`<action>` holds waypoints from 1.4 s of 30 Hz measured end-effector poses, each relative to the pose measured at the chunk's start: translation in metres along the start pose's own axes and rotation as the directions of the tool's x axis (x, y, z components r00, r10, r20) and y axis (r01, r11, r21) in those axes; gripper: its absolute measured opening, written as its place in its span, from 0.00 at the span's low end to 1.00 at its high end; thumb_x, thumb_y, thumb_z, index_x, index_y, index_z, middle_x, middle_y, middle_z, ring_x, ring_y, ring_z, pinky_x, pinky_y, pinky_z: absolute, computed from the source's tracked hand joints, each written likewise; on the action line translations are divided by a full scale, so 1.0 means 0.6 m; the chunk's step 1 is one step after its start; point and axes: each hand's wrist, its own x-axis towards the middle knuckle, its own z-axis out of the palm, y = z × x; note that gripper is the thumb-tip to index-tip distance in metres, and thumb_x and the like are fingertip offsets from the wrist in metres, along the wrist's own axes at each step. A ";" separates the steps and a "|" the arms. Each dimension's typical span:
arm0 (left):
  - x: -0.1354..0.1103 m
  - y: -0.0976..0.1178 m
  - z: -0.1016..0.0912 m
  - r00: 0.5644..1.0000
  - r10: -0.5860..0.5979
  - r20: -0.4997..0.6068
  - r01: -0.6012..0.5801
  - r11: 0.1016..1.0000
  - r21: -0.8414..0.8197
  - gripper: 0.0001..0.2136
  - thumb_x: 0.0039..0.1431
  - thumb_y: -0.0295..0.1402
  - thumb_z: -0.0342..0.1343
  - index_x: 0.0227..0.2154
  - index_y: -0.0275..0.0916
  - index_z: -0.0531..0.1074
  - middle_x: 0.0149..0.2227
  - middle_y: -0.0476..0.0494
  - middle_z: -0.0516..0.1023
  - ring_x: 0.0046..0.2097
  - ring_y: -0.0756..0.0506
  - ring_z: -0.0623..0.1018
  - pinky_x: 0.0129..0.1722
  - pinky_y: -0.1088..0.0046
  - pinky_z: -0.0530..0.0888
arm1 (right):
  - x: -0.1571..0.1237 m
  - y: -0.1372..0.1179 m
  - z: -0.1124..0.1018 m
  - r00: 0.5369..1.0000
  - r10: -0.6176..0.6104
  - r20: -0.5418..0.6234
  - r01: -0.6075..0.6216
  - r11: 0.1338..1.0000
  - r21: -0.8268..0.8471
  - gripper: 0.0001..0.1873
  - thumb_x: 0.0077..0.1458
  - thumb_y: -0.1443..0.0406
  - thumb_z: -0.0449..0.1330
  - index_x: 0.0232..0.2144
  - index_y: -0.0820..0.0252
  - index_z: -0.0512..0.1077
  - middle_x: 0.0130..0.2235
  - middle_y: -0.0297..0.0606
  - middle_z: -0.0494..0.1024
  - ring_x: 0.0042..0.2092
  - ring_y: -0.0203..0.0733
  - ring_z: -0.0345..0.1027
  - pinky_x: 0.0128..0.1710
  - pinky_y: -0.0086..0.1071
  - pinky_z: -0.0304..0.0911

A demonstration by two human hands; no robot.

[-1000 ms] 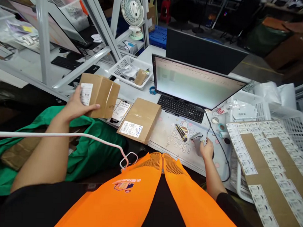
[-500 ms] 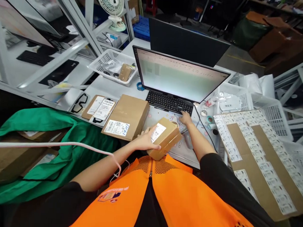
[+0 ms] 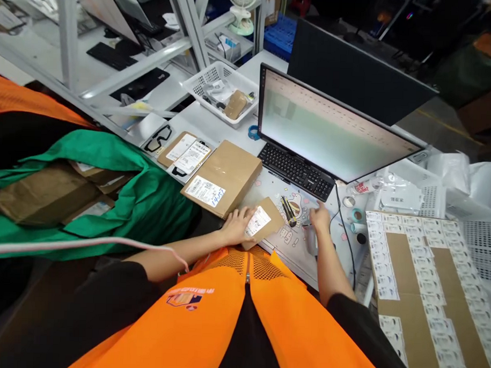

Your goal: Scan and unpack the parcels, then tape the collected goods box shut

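My left hand (image 3: 236, 225) grips a small brown cardboard parcel (image 3: 268, 219) with a white label, resting it on the desk's front edge. My right hand (image 3: 320, 220) reaches over the printed desk mat (image 3: 295, 239) just in front of the black keyboard (image 3: 295, 172), beside a grey handheld scanner (image 3: 311, 241); its fingers are blurred. A dark pen-like tool (image 3: 287, 211) lies on the mat between my hands. To the left lies a bigger labelled cardboard box (image 3: 224, 176).
A lit monitor (image 3: 331, 132) stands behind the keyboard. A cardboard sheet covered in labels (image 3: 427, 281) lies at the right, white baskets (image 3: 220, 92) at the back and right. A green bag (image 3: 120, 195) with boxes sits left. Flat labelled packets (image 3: 184, 152) lie by the big box.
My left hand brought the small parcel from the left across to the desk's front edge and lowered it onto the mat. My right hand went from the scanner to the keyboard and back a little.
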 end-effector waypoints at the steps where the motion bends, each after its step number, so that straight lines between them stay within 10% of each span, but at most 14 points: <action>1: 0.002 -0.014 -0.008 0.999 0.040 0.011 -0.039 0.997 -0.060 0.61 0.47 0.49 0.75 0.80 0.44 0.47 0.74 0.24 0.59 0.69 0.17 0.65 0.69 0.38 0.61 | -0.027 0.029 0.007 0.999 0.022 -0.036 -0.021 1.000 0.016 0.35 0.66 0.58 0.54 0.71 0.67 0.66 0.54 0.56 0.81 0.53 0.57 0.77 0.57 0.43 0.71; 8: 0.044 -0.075 -0.030 0.971 0.015 0.239 0.083 0.915 -0.395 0.54 0.53 0.51 0.71 0.77 0.32 0.55 0.70 0.25 0.69 0.58 0.28 0.81 0.60 0.56 0.76 | -0.177 0.121 0.086 0.980 0.198 -0.005 -0.198 0.980 0.007 0.43 0.63 0.53 0.57 0.72 0.72 0.59 0.62 0.65 0.72 0.62 0.65 0.69 0.63 0.50 0.65; 15: 0.035 -0.085 0.065 0.925 0.140 0.354 0.136 0.748 -0.650 0.44 0.46 0.56 0.76 0.61 0.33 0.75 0.51 0.31 0.84 0.52 0.33 0.83 0.57 0.53 0.78 | -0.156 0.063 0.103 0.937 0.348 -0.029 -0.349 0.937 -0.027 0.44 0.64 0.61 0.58 0.75 0.78 0.52 0.66 0.69 0.68 0.67 0.67 0.64 0.67 0.49 0.59; 21: 0.016 -0.132 0.113 0.849 0.043 0.526 0.360 0.682 -0.636 0.46 0.45 0.60 0.74 0.62 0.38 0.71 0.66 0.26 0.73 0.67 0.29 0.74 0.58 0.54 0.77 | -0.157 0.039 0.060 0.936 0.352 0.022 -0.352 0.936 -0.016 0.38 0.64 0.61 0.58 0.70 0.79 0.59 0.61 0.68 0.74 0.61 0.65 0.72 0.61 0.48 0.66; 26: 0.019 -0.162 0.096 0.803 0.110 0.586 0.309 0.764 -0.566 0.51 0.44 0.59 0.74 0.69 0.43 0.66 0.72 0.29 0.66 0.73 0.29 0.66 0.63 0.57 0.74 | -0.237 0.026 -0.057 0.959 0.003 0.284 -0.013 0.999 0.030 0.20 0.60 0.57 0.63 0.49 0.64 0.78 0.43 0.49 0.85 0.47 0.57 0.79 0.48 0.39 0.70; 30: 0.033 -0.146 0.097 0.752 0.191 0.631 0.281 0.773 -0.569 0.57 0.42 0.57 0.76 0.73 0.42 0.61 0.74 0.27 0.64 0.74 0.29 0.66 0.65 0.58 0.73 | -0.311 -0.024 -0.127 0.795 -0.321 0.515 0.301 0.945 0.125 0.19 0.55 0.58 0.69 0.48 0.58 0.78 0.44 0.42 0.86 0.44 0.52 0.80 0.42 0.34 0.69; 36: 0.047 -0.147 0.126 0.645 0.145 0.751 0.382 0.789 -0.481 0.57 0.38 0.56 0.75 0.74 0.48 0.62 0.74 0.28 0.63 0.72 0.26 0.67 0.56 0.51 0.78 | -0.356 -0.092 -0.140 0.695 -0.315 0.647 0.479 0.873 -0.089 0.18 0.58 0.59 0.67 0.49 0.60 0.75 0.40 0.46 0.85 0.38 0.51 0.78 0.31 0.32 0.57; 42: 0.041 -0.128 0.138 0.663 0.246 0.707 0.329 0.753 -0.570 0.53 0.38 0.53 0.75 0.71 0.51 0.66 0.69 0.33 0.73 0.69 0.28 0.72 0.57 0.52 0.77 | -0.361 -0.080 -0.140 0.743 -0.277 0.609 0.442 0.886 -0.137 0.19 0.59 0.57 0.67 0.49 0.59 0.74 0.40 0.46 0.85 0.39 0.51 0.79 0.32 0.32 0.56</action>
